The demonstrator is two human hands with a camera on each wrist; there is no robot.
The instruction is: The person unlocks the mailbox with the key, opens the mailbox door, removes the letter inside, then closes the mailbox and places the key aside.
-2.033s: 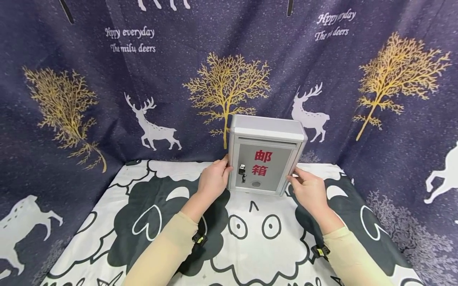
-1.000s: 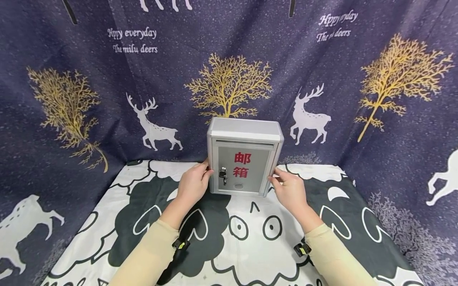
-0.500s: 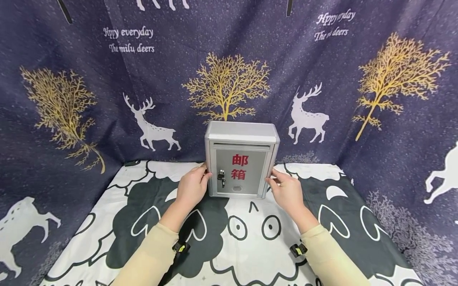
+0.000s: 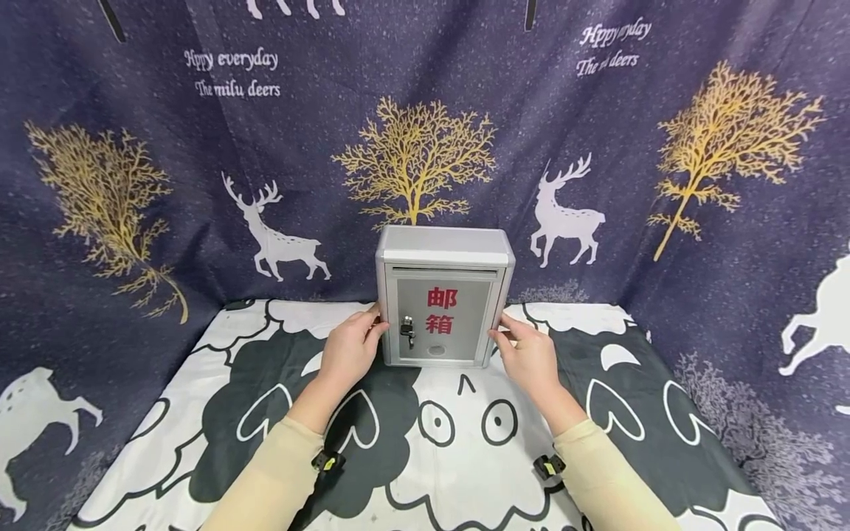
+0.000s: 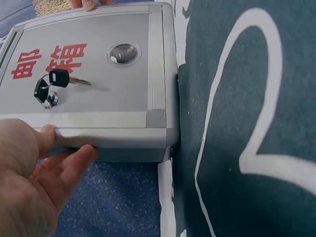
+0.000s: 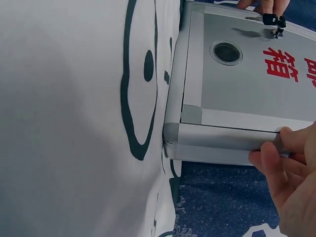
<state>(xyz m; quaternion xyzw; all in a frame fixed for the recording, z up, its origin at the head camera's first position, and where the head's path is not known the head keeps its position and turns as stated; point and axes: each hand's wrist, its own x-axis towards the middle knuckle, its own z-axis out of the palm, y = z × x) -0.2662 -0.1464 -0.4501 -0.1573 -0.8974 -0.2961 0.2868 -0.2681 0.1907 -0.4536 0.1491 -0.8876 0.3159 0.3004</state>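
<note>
A silver-grey metal mailbox (image 4: 441, 295) with red characters on its door stands upright at the back of the cloth-covered table. Two black-headed keys (image 5: 59, 78) hang at the lock on the door's left side. My left hand (image 4: 350, 345) grips the mailbox's left side, thumb at the front edge and fingers along the side. On the opposite side my right hand (image 4: 530, 354) holds it the same way, as the right wrist view shows thumb and fingertips at the edge. A small round window (image 6: 226, 53) sits low on the door, and a slot runs under the top.
A white and dark green cloth (image 4: 465, 472) with cartoon sheep covers the table. Behind the mailbox hangs a dark blue curtain (image 4: 312, 147) printed with gold trees and white deer; it also closes off both sides.
Between both hands the mailbox has moved left, from right of the middle to about the middle, and its slight tilt has straightened. During the last half second it hardly moves.
</note>
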